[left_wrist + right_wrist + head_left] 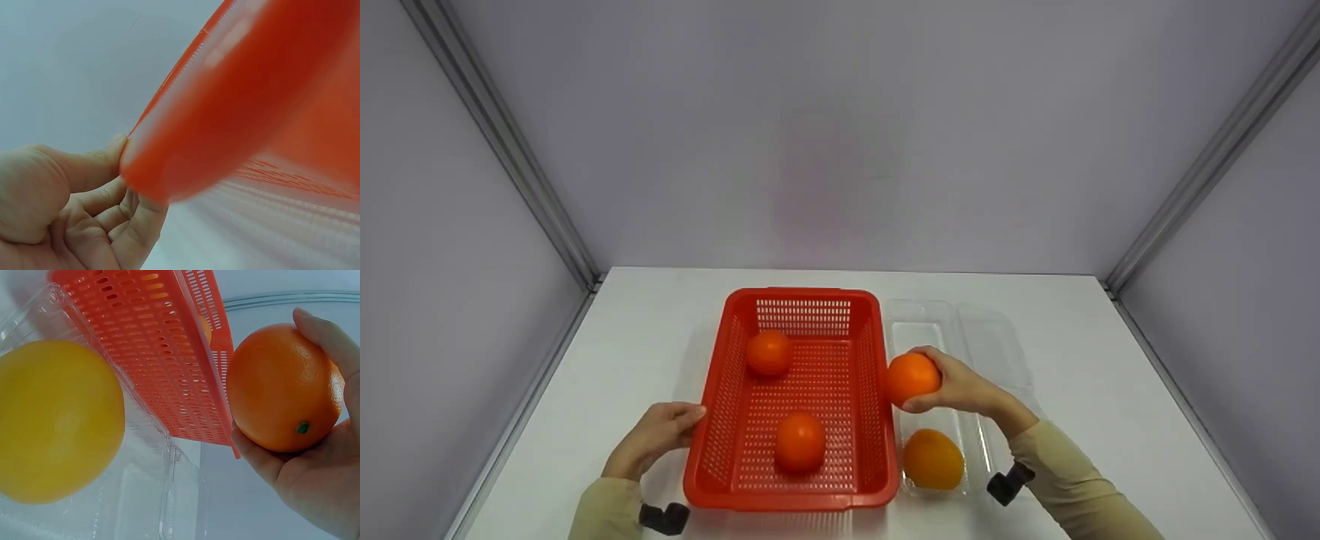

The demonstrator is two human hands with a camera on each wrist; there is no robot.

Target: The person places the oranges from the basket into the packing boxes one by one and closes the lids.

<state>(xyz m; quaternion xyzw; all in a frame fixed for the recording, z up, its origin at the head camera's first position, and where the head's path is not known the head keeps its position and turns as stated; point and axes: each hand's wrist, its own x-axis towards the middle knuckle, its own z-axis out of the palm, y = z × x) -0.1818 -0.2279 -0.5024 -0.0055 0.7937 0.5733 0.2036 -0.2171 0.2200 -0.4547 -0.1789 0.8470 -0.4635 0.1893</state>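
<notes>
My left hand (656,435) pinches the left rim of a red plastic basket (890,450) between thumb and fingers; the left wrist view shows the thumb on the rim's edge (152,180). With its fingers and thumb round an orange (913,377), my right hand (967,386) is at the basket's right rim, over a clear plastic container (971,442). A small green stem spot shows on this orange (270,388) in the right wrist view. Inside the basket lie two more oranges, one at the back left (770,352) and another near the front (800,442).
A yellow-orange fruit (934,459) sits in the front of the clear container, close to the basket's right side. The container's clear lid (997,349) lies folded out to the right. White table (1110,390) surrounds them, with pale walls (840,150) behind and at both sides.
</notes>
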